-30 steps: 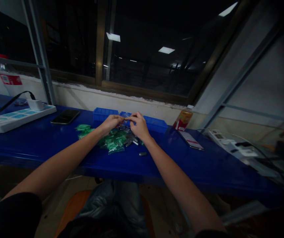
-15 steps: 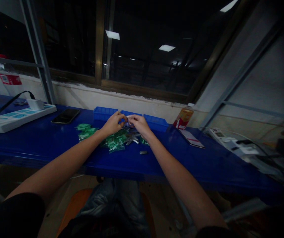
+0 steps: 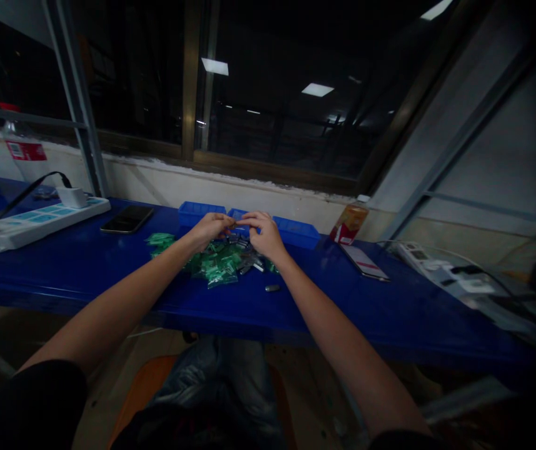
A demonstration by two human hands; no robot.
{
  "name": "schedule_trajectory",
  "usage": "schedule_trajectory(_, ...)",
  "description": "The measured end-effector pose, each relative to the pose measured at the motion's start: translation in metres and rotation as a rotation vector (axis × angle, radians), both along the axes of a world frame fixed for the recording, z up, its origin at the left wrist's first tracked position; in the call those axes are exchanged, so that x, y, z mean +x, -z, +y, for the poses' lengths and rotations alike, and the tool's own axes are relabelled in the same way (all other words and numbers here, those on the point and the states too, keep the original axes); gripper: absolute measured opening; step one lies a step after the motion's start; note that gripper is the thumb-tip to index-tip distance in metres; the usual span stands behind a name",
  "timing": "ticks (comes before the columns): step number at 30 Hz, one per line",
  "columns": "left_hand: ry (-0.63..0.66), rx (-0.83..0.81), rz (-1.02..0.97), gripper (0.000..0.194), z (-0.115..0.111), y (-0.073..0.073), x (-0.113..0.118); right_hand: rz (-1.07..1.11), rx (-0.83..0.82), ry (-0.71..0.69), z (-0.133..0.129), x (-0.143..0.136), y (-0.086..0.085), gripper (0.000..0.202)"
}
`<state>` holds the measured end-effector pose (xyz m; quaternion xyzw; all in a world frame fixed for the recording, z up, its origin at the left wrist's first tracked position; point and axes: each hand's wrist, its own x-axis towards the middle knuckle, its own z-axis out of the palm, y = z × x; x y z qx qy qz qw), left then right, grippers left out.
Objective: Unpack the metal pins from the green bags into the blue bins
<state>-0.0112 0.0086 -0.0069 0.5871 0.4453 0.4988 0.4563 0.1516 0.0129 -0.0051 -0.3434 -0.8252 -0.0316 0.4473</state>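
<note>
My left hand (image 3: 212, 229) and my right hand (image 3: 264, 234) meet at the fingertips above a pile on the blue table (image 3: 122, 275). The left fingers are pinched together on something too small to make out. The right fingers reach to the same spot, and whether they grip anything is unclear. Beneath the hands lie small green plastic packets (image 3: 218, 265) and, at their right, small silvery metal pieces (image 3: 251, 262). One metal piece (image 3: 272, 288) sits apart, nearer the table's front edge.
Blue trays (image 3: 296, 232) stand behind the hands along the wall. A black phone (image 3: 127, 219) and a white power strip (image 3: 47, 222) lie at the left. At the right are a drink bottle (image 3: 350, 223), another phone (image 3: 364, 262) and a second power strip (image 3: 441, 275).
A clear wrapping seen between the fingertips earlier no longer shows. My right fingers have straightened and point toward the left hand. The view has shifted slightly.
</note>
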Motion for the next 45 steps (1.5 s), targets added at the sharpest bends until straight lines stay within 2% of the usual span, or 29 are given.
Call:
schedule_trajectory(2,-0.091,0.114,0.075,0.015,0.001,0.000,-0.001,0.048,-0.007,0.077,0.000,0.001,-0.002,0.034)
schedule_trajectory(4,-0.216,0.340,0.211,0.014,0.002,0.001,-0.002,0.128,-0.069,0.130,0.001,0.004,-0.006,0.025)
schedule_trajectory(6,-0.302,0.570,0.345,0.013,0.002,0.001,-0.002,0.218,-0.226,0.115,0.002,0.007,-0.008,0.021)
schedule_trajectory(8,-0.320,0.709,0.430,0.014,0.001,0.002,-0.001,0.323,-0.461,0.047,0.004,0.008,-0.009,0.034)
schedule_trajectory(10,-0.301,0.773,0.484,0.015,-0.002,0.002,0.002,0.432,-0.692,-0.025,0.005,0.007,-0.008,0.049)
schedule_trajectory(12,-0.264,0.807,0.534,0.014,-0.004,0.003,0.004,0.517,-0.837,-0.084,0.003,0.003,-0.007,0.051)
schedule_trajectory(16,-0.217,0.815,0.564,0.014,-0.007,0.003,0.006,0.643,-0.902,-0.160,-0.001,-0.002,-0.006,0.030)
schedule_trajectory(18,-0.203,0.808,0.566,0.014,-0.007,0.003,0.006,0.718,-0.900,-0.184,-0.002,-0.002,-0.006,0.026)
schedule_trajectory(22,-0.144,0.784,0.589,0.014,-0.005,0.006,0.008,0.781,-0.844,-0.179,0.002,-0.002,-0.003,0.041)
schedule_trajectory(24,-0.129,0.705,0.588,0.015,-0.004,0.007,0.009,0.750,-0.761,-0.152,0.006,-0.003,0.000,0.045)
schedule_trajectory(27,-0.083,0.411,0.453,0.024,-0.003,0.007,0.009,0.642,-0.557,-0.092,0.011,-0.004,0.004,0.040)
schedule_trajectory(31,0.021,-0.054,0.088,0.051,-0.003,0.003,0.008,0.418,-0.317,-0.031,0.007,-0.005,0.003,0.022)
schedule_trajectory(34,0.068,-0.204,-0.049,0.051,-0.003,0.002,0.007,0.231,-0.145,-0.049,-0.002,-0.005,0.000,0.017)
schedule_trajectory(39,0.078,-0.175,-0.170,0.014,-0.004,0.002,0.008,0.105,-0.008,-0.034,-0.012,-0.010,-0.001,0.021)
schedule_trajectory(42,0.033,-0.090,-0.184,0.011,-0.006,0.001,0.008,0.149,0.006,0.065,-0.009,-0.010,0.001,0.022)
schedule_trajectory(45,-0.015,0.027,-0.134,0.013,-0.007,-0.001,0.008,0.245,-0.104,0.127,-0.002,-0.007,0.002,0.016)
